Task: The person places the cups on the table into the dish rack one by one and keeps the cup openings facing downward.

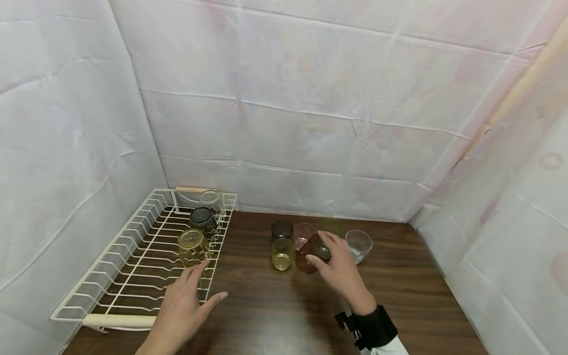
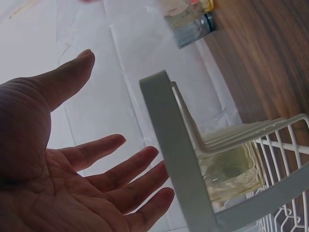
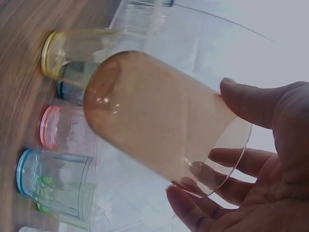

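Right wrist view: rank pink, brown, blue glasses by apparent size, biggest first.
1. Brown glass
2. Blue glass
3. Pink glass

The brown one looks much larger but is nearest the camera, so true sizes are unsure.

The right hand (image 1: 340, 270) grips a transparent brown cup (image 1: 309, 248). The left hand (image 1: 181, 303), fingers extended, is near a white wire rack (image 1: 142, 254).

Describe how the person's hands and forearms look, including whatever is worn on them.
The left hand and right hand are both ungloved, with no rings visible. A wide black band wraps the right wrist, with the edge of a white sleeve below it. No band or sleeve shows on the left.
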Action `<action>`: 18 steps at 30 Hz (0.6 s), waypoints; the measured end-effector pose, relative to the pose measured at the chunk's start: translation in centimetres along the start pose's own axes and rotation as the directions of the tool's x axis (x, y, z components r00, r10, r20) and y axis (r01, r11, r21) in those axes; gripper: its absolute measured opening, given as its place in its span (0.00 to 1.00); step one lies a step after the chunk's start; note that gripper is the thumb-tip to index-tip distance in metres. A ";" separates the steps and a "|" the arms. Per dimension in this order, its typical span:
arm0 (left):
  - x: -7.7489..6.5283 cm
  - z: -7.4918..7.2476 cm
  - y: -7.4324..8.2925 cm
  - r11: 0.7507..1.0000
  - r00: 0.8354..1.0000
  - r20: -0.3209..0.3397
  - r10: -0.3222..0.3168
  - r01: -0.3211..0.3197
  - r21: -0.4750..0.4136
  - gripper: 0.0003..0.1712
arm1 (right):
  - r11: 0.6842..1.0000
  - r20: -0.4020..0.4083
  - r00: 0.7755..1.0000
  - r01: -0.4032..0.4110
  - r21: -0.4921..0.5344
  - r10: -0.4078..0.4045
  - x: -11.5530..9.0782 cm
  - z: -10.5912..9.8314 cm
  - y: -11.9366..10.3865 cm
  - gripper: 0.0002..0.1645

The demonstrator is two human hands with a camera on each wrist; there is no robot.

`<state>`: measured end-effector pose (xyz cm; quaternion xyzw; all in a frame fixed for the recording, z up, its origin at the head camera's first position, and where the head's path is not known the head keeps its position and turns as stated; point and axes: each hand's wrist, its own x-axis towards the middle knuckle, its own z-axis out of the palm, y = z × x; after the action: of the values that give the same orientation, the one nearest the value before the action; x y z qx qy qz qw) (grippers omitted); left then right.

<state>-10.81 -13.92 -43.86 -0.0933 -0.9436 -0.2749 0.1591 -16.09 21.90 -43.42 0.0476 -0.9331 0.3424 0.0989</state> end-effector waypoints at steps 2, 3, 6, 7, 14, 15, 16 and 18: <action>0.0 0.0 0.1 1.000 1.000 -0.003 0.002 -0.002 0.000 0.48 | 0.996 -0.001 1.000 -0.029 0.086 0.029 -0.5 -0.3 0.1 0.45; 0.1 0.1 0.1 1.000 1.000 -0.002 0.003 -0.003 0.000 0.48 | 0.989 0.003 0.999 -0.049 0.139 0.049 -0.7 -0.4 0.2 0.45; 0.3 0.0 0.0 1.000 1.000 0.011 -0.003 0.003 0.008 0.47 | 0.939 0.014 0.993 -0.112 0.326 0.114 -1.2 -0.5 0.6 0.41; 0.3 0.0 0.0 1.000 1.000 0.016 -0.006 0.006 0.009 0.47 | 0.911 0.021 0.990 -0.136 0.389 0.139 -1.3 -0.5 0.8 0.39; 0.3 0.1 0.1 1.000 1.000 0.017 -0.009 0.009 0.005 0.47 | 0.563 0.134 0.973 -0.219 0.797 0.189 -2.0 0.1 2.0 0.32; 0.2 0.2 0.2 1.000 1.000 0.013 -0.006 0.006 0.003 0.47 | 0.494 0.159 0.974 -0.220 0.841 0.163 -2.2 0.3 2.2 0.32; 0.2 0.2 0.2 1.000 1.000 0.009 -0.002 0.002 -0.001 0.47 | 0.428 0.179 0.977 -0.213 0.878 0.118 -2.3 0.4 2.4 0.32; 0.1 0.3 0.2 1.000 1.000 0.001 0.005 -0.005 -0.006 0.46 | 0.306 0.214 0.977 -0.209 0.929 0.017 -2.7 0.8 2.8 0.29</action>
<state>-10.91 -13.55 -43.98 -0.0965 -0.9426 -0.2773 0.1589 -13.97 23.60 -46.36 0.0587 -0.5615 0.8239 -0.0488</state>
